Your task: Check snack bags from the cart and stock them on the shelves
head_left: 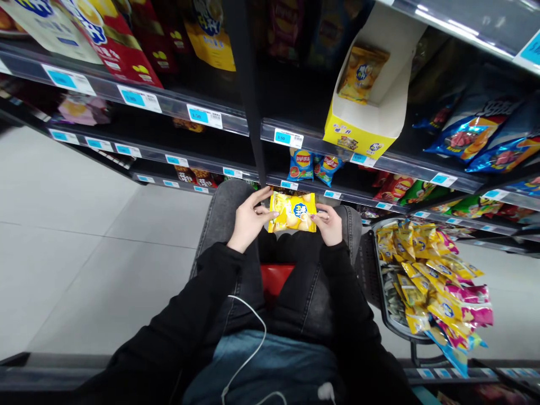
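Observation:
A small yellow snack bag (292, 212) with a blue logo is held level above my knees, its printed face turned up to me. My left hand (250, 219) pinches its left end between thumb and fingers. At the right end, my right hand (329, 224) grips the edge the same way. In front of me on the shelf, a yellow and white display box (358, 130) is tilted forward with one similar snack bag (363, 73) inside. To my right a dark basket (383, 292) is heaped with yellow and pink snack bags (442, 275).
Shelves with price tags (288, 138) run across the front, close to my knees. Blue chip bags (301, 164) sit on a lower shelf, and larger blue bags (476, 126) are at the right. Grey tiled floor (105, 242) lies to my left. A white cable (257, 351) hangs over my lap.

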Tool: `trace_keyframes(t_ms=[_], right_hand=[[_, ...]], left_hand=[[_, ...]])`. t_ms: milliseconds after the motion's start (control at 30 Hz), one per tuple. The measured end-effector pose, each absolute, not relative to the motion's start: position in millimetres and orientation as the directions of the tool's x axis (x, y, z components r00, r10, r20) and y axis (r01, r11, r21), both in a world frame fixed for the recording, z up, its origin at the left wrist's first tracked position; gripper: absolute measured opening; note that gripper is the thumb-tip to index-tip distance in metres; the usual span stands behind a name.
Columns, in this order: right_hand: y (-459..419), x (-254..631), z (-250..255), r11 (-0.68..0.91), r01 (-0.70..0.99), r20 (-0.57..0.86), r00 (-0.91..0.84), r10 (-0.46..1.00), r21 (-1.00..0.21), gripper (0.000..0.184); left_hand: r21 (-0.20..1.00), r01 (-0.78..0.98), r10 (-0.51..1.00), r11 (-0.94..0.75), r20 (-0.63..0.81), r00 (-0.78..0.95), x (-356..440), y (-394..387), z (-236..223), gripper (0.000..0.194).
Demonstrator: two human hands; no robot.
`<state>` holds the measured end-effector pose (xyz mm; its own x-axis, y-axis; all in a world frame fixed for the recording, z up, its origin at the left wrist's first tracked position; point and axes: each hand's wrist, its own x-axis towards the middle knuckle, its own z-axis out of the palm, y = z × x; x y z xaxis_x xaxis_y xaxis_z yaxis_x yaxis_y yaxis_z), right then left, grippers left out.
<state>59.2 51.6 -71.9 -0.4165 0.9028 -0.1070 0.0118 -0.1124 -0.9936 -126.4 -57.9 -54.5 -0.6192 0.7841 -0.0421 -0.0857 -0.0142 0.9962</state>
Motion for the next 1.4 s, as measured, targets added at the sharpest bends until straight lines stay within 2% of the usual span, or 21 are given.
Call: trace_keyframes(t_ms=[100, 133, 200, 300, 533, 667, 767, 867, 1000, 1067, 1200, 1400], right_hand=[[52.9, 58.7, -74.7, -0.086, 0.039, -0.094, -0.412, 0.906, -0.996, 0.042], [52.9, 58.8, -75.1, -0.072, 0.046, -0.084, -0.415, 0.906, -0.996, 0.040], [52.5, 58.8, -74.6, -0.034, 0.055, -0.053, -0.405, 0.913, -0.998, 0.036], [51.4, 57.8, -71.5, 0.026, 0.047, 0.008, -0.358, 0.934, -0.999, 0.035], [51.7, 51.6, -72.2, 0.063, 0.034, 0.048, -0.323, 0.945, -0.997, 0.031], [51.4, 56.7, -71.5, 0.115, 0.050, 0.089, -0.365, 0.927, -0.992, 0.025], [53.2, 65.4, -56.4, 0.262, 0.124, 0.189, -0.418, 0.888, -0.957, 0.016], [59.4, 71.9, -27.5, 0.405, 0.157, 0.283, -0.496, 0.821, -0.901, 0.014], [70.6, 67.9, 11.9, 0.455, 0.057, 0.309, -0.658, 0.686, -0.889, 0.013], [73.6, 61.0, 24.1, 0.475, 0.067, 0.299, -0.697, 0.651, -0.877, 0.013], [70.8, 47.7, 34.3, 0.537, 0.117, 0.308, -0.708, 0.635, -0.836, 0.013], [57.4, 44.9, 37.2, 0.638, 0.120, 0.439, -0.629, 0.641, -0.760, 0.015]], left_hand=[[0.991, -0.136, 0.748, 0.005, -0.094, -0.657, -127.7, -55.8, -56.6, 0.092], [0.987, -0.155, 0.744, 0.035, -0.130, -0.656, -128.1, -55.5, -57.5, 0.088], [0.981, -0.173, 0.745, 0.092, -0.183, -0.641, -128.4, -55.5, -58.5, 0.067], [0.981, -0.175, 0.738, 0.082, -0.178, -0.651, -126.8, -55.9, -57.3, 0.042], [0.976, -0.214, 0.737, 0.031, -0.167, -0.654, -127.7, -54.7, -57.1, 0.038], [0.986, -0.081, 0.833, 0.146, -0.166, -0.527, -130.8, -58.2, -62.2, 0.034], [0.960, 0.073, 0.905, 0.271, -0.228, -0.360, -127.6, -60.8, -62.5, 0.024], [0.953, 0.093, 0.937, 0.288, -0.260, -0.231, -122.2, -62.1, -57.0, 0.021], [0.980, 0.010, 0.923, 0.201, -0.186, -0.338, -117.7, -64.5, -43.4, 0.017], [0.988, 0.001, 0.905, 0.154, -0.140, -0.401, -116.7, -66.6, -37.8, 0.016], [0.995, 0.024, 0.906, 0.099, -0.080, -0.416, -115.3, -69.8, -32.3, 0.017], [0.991, 0.060, 0.897, 0.118, -0.080, -0.434, -122.1, -70.7, -27.4, 0.022]])
